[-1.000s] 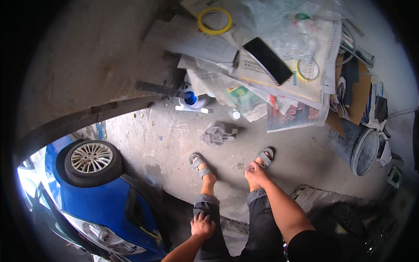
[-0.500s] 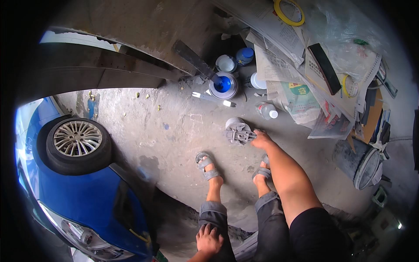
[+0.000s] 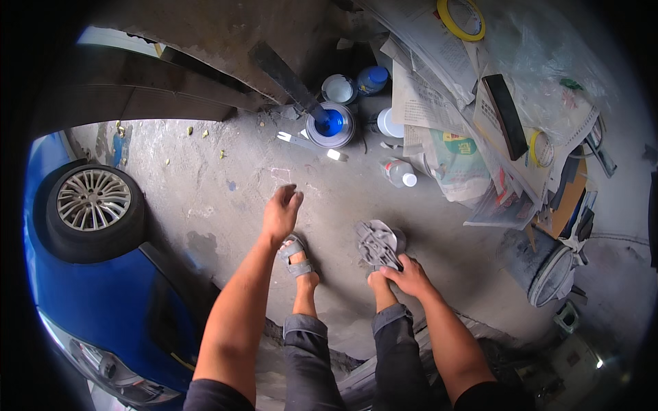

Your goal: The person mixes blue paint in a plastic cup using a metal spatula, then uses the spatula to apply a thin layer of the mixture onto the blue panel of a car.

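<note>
My right hand (image 3: 410, 275) is closed on the handle end of a grey, paint-caked pot (image 3: 377, 244) with a bracket-like frame on its top. It is tilted, close above my right foot; its exact kind is hard to make out. My left hand (image 3: 281, 212) reaches out over the floor above my left sandal (image 3: 296, 256), its fingers extended and nothing seen in them. Further off, an open can of bright blue paint (image 3: 332, 125) stands on the concrete with a dark flat stirring stick (image 3: 291, 81) leaning in it.
Beside the can are a pale tub (image 3: 338, 89), a blue-capped bottle (image 3: 373, 79), a white-lidded container (image 3: 391, 123) and a clear bottle (image 3: 400, 172). Newspapers (image 3: 428, 103) with yellow tape (image 3: 462, 19) lie right. A blue car (image 3: 103, 301) and its wheel (image 3: 94, 200) stand left.
My left hand has left my thigh and stretched forward over the floor. My right hand has drawn the grey pot nearer to me and tipped it. The view has shifted slightly.
</note>
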`<act>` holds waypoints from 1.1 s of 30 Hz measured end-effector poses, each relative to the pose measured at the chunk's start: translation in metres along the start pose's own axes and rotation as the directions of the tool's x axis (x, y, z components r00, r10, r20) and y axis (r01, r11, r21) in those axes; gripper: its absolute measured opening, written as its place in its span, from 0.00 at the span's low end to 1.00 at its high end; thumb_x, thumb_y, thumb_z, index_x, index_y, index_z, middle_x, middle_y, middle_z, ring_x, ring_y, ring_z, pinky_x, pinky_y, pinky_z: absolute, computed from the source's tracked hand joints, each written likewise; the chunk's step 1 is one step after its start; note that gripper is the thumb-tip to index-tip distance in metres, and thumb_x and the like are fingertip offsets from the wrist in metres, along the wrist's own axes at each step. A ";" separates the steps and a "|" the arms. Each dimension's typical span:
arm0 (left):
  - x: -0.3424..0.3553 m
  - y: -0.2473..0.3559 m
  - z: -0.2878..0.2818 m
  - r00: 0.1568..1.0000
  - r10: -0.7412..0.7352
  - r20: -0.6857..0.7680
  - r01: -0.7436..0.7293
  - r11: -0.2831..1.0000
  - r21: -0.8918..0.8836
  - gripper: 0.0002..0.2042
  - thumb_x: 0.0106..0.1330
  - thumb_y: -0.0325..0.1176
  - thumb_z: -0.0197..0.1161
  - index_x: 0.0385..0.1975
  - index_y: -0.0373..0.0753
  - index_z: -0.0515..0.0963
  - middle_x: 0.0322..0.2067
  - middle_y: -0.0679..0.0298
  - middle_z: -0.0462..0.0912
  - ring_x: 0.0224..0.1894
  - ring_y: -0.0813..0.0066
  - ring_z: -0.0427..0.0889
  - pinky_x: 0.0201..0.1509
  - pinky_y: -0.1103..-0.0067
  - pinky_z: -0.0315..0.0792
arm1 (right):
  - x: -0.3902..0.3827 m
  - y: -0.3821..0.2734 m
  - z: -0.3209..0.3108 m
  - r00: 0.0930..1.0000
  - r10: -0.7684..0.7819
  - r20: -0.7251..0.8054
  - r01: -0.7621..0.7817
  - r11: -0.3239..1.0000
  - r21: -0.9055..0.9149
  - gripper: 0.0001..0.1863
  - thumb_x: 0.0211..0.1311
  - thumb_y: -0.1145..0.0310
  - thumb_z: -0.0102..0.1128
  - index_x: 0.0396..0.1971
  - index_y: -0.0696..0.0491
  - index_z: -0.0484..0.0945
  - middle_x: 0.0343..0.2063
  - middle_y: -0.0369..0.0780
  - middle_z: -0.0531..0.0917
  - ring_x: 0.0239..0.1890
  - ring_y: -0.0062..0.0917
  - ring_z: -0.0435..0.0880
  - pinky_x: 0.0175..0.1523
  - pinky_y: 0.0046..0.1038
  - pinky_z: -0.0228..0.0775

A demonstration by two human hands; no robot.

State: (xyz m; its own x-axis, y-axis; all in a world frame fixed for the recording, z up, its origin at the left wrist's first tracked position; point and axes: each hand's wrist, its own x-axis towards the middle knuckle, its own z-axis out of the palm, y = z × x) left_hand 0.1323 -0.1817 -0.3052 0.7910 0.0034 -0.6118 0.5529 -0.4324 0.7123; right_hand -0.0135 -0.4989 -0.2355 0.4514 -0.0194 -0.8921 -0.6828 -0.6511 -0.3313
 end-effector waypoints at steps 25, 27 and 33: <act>0.078 0.041 0.029 0.970 -0.078 0.230 0.215 0.715 -0.666 0.12 0.71 0.34 0.56 0.23 0.45 0.66 0.31 0.72 0.73 0.39 0.79 0.73 0.59 0.64 0.71 | -0.243 0.209 -0.008 0.787 0.616 -0.037 -0.564 0.742 0.363 0.31 0.58 0.45 0.62 0.45 0.62 0.77 0.40 0.48 0.82 0.46 0.31 0.78 0.51 0.36 0.69; 0.051 0.047 0.031 0.956 -0.063 0.286 0.252 0.674 -0.694 0.09 0.72 0.34 0.55 0.28 0.42 0.70 0.36 0.68 0.77 0.44 0.75 0.76 0.60 0.64 0.71 | -0.251 0.237 -0.003 0.803 0.595 0.012 -0.558 0.745 0.366 0.30 0.59 0.44 0.60 0.41 0.61 0.78 0.36 0.44 0.81 0.42 0.28 0.77 0.47 0.34 0.68; -0.063 0.109 0.013 0.948 -0.046 0.314 0.283 0.575 -0.768 0.09 0.72 0.34 0.54 0.45 0.38 0.76 0.44 0.64 0.81 0.50 0.68 0.79 0.62 0.63 0.69 | -0.270 0.213 -0.033 0.888 0.459 -0.027 -0.396 0.793 0.463 0.29 0.62 0.41 0.53 0.35 0.57 0.78 0.31 0.37 0.78 0.36 0.25 0.74 0.42 0.31 0.66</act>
State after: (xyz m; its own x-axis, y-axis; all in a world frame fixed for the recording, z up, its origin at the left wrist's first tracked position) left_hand 0.1391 -0.2412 -0.1934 0.6421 -0.2605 -0.7210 0.7426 0.4448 0.5007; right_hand -0.2614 -0.6574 -0.0553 0.1030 -0.3364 -0.9361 -0.9862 -0.1570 -0.0521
